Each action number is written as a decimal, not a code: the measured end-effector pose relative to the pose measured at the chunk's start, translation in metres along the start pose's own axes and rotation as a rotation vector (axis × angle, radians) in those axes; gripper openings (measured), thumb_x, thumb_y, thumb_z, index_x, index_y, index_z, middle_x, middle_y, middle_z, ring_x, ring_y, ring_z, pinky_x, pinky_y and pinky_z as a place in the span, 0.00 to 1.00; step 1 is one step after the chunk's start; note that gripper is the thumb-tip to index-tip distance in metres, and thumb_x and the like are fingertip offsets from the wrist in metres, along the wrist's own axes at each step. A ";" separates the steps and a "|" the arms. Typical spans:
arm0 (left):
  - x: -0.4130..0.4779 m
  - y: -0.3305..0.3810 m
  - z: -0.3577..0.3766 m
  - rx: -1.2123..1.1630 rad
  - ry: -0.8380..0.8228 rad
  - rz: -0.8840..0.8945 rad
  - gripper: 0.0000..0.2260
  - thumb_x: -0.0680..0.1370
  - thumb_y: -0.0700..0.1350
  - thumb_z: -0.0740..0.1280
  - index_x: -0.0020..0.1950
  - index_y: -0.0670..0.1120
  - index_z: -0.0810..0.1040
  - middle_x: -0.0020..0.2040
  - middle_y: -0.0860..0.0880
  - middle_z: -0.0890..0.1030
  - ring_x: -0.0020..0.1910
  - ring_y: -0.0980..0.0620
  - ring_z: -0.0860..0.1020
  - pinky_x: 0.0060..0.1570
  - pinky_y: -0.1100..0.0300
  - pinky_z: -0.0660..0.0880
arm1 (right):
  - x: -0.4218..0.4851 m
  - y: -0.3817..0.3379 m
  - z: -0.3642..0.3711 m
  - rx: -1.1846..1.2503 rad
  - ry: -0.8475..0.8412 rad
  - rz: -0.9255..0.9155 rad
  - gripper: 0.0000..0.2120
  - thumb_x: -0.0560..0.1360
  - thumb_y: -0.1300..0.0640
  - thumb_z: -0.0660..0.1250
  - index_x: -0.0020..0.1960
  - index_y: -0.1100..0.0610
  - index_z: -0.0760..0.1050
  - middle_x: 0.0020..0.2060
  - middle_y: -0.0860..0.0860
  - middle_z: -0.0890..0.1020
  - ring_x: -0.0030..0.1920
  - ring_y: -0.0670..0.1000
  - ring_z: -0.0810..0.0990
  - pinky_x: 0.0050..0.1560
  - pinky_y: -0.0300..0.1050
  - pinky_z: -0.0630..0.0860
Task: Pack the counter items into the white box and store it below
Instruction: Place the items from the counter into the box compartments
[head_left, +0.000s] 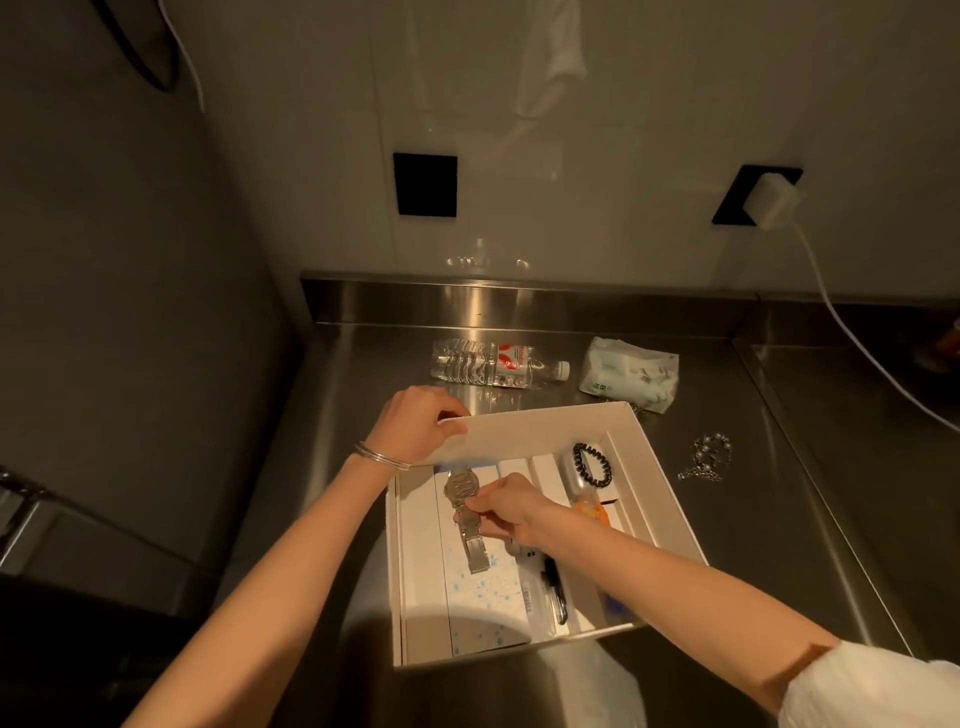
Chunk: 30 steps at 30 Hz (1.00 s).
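The white box (545, 428) sits open on the steel counter (779, 519). My left hand (415, 426) grips the box's far-left corner rim. Inside the box, my right hand (511, 506) pinches a silver metal watch (465, 514) that lies across flat white packets. Also in the box are a black coil hair tie (592, 464), an orange item (589, 506) and a black pen (555, 592). Outside the box, a clear water bottle (493, 364) lies on its side, a tissue pack (631, 371) sits beside it, and a beaded bracelet (709, 457) lies to the right.
A white charger (774, 200) is plugged into the wall socket, and its cable (852, 332) runs down over the counter's right side. A black socket plate (425, 184) is on the wall. A white plastic bag (592, 686) lies in front of the box. The counter's left edge drops off.
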<state>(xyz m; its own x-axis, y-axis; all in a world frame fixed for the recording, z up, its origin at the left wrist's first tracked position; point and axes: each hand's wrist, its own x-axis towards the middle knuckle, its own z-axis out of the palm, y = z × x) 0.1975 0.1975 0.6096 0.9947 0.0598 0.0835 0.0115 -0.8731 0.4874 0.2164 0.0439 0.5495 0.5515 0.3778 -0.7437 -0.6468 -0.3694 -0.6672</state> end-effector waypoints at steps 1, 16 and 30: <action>0.000 0.000 0.000 -0.011 -0.001 -0.004 0.09 0.75 0.45 0.68 0.53 0.46 0.82 0.47 0.47 0.82 0.41 0.55 0.74 0.42 0.64 0.71 | -0.002 0.000 0.002 0.037 -0.034 0.022 0.02 0.74 0.71 0.64 0.44 0.68 0.76 0.28 0.57 0.82 0.31 0.51 0.83 0.37 0.43 0.82; 0.002 0.000 0.002 -0.002 0.040 -0.017 0.07 0.74 0.46 0.69 0.50 0.46 0.83 0.46 0.48 0.83 0.41 0.57 0.72 0.41 0.63 0.69 | -0.034 -0.005 0.013 0.150 -0.216 -0.016 0.12 0.75 0.73 0.53 0.55 0.67 0.70 0.27 0.51 0.68 0.27 0.45 0.66 0.29 0.35 0.64; 0.000 0.001 0.017 0.043 0.149 -0.055 0.04 0.72 0.43 0.71 0.45 0.46 0.83 0.41 0.48 0.81 0.41 0.52 0.75 0.38 0.58 0.70 | -0.064 -0.014 -0.255 -0.572 0.648 -0.452 0.14 0.75 0.71 0.59 0.50 0.60 0.80 0.53 0.58 0.82 0.55 0.55 0.79 0.52 0.37 0.73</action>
<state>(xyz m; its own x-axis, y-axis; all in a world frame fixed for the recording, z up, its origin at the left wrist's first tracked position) 0.1994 0.1888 0.5950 0.9664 0.1764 0.1871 0.0732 -0.8862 0.4574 0.3246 -0.1914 0.5965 0.9783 0.1086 -0.1767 -0.0436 -0.7252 -0.6871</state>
